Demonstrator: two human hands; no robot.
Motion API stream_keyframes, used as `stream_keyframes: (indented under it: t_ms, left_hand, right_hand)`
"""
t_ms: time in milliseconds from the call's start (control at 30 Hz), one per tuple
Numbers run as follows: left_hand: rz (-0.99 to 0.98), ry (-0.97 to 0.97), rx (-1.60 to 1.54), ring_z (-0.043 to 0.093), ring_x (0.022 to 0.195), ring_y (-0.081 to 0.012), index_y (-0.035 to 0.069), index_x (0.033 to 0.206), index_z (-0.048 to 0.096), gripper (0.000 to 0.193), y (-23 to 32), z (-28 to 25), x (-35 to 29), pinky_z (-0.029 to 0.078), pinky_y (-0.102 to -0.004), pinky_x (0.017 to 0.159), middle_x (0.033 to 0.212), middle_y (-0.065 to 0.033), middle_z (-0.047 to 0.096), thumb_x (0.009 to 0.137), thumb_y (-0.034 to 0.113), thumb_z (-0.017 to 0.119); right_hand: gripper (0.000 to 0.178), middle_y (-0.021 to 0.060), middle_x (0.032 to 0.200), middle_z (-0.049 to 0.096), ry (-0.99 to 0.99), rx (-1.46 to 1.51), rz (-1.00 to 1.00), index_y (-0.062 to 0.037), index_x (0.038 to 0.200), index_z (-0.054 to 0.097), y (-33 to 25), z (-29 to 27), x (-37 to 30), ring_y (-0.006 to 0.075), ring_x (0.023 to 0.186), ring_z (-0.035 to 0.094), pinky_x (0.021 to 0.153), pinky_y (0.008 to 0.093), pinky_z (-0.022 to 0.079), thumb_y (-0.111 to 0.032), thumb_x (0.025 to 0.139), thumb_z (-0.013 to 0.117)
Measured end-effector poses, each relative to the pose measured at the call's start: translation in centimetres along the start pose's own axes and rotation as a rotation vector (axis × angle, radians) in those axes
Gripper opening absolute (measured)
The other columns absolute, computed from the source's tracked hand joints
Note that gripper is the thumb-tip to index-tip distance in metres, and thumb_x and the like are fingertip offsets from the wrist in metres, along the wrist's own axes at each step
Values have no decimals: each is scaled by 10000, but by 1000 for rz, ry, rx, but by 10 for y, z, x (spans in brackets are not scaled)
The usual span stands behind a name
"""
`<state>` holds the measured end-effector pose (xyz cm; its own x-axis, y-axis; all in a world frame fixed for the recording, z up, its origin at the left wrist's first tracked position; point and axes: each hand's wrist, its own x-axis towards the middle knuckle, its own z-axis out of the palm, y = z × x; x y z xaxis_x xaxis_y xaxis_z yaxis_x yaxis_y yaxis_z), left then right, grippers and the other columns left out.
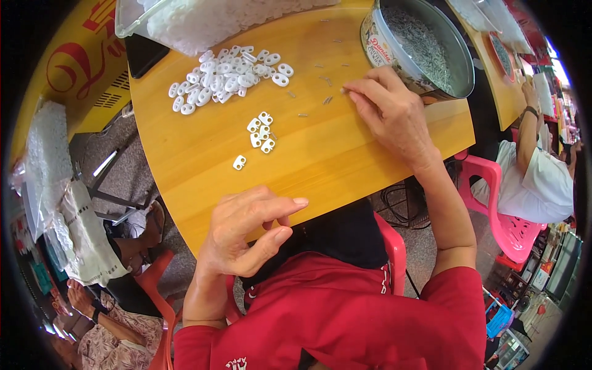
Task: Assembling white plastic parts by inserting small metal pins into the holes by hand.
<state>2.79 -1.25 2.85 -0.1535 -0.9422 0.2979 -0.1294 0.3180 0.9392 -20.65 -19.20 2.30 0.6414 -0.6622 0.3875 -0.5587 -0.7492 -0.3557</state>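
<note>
Over the near edge of the yellow wooden table (197, 154), my left hand (246, 231) hovers open, thumb and forefinger apart with nothing between them. My right hand (394, 114) rests on the tabletop beside a round tin (375, 46). Its thumb and forefinger come together in a pinch; what they hold, if anything, is too small to make out. Small metal springs (425, 52) fill the tin, and several loose springs (327, 100) lie scattered left of my right hand. A small group of white two-holed plastic cord locks (264, 132) lies mid-table, with one cord lock (239, 162) apart.
A larger pile of white plastic pieces (228, 77) lies farther back. Behind it stands a clear plastic bin (132, 15) full of white pieces. A person in a white top (524, 179) sits at right near a pink chair (487, 179); another person's hand (80, 299) shows at lower left.
</note>
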Motion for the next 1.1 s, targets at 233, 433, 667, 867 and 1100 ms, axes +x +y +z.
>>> stream_keyframes:
  t_ms: [233, 433, 667, 867, 1100]
  left_hand:
    - [-26, 5, 3, 543, 572, -145, -14, 1081, 686, 267, 1, -1, -7, 382, -254, 503, 681, -80, 602, 886, 162, 640]
    - [-49, -8, 26, 557, 567, -156, 16, 1108, 687, 313, 3, -3, -12, 423, -279, 523, 695, -61, 620, 797, 23, 650]
    - [-62, 28, 23, 510, 569, -122, -8, 1090, 687, 268, 0, 0, -17, 348, -243, 493, 694, -67, 606, 890, 165, 641]
    - [-59, 25, 29, 509, 570, -124, -10, 1096, 686, 264, 1, 2, -16, 354, -246, 499, 690, -64, 602, 881, 138, 642]
    - [-53, -32, 137, 515, 585, -127, -14, 1092, 681, 233, 10, 8, 2, 374, -248, 527, 715, -57, 601, 875, 34, 609]
  right_hand:
    - [134, 90, 921, 611, 48, 33, 14, -9, 989, 683, 2, 0, -3, 200, 668, 613, 588, 303, 492, -16, 855, 688]
    - [136, 84, 911, 608, 3, 154, 31, -4, 983, 684, -6, -7, -9, 176, 633, 574, 570, 283, 472, -1, 848, 696]
    - [146, 88, 892, 610, -56, 123, -1, -26, 985, 695, -10, -5, -13, 208, 676, 610, 592, 306, 485, -41, 841, 714]
    - [94, 97, 894, 612, -95, 95, 8, -24, 926, 659, -11, -7, -11, 260, 719, 626, 631, 338, 497, -59, 851, 702]
    - [105, 99, 868, 582, -69, 89, -5, -4, 912, 598, -5, -2, -15, 252, 699, 599, 614, 334, 481, -47, 860, 678]
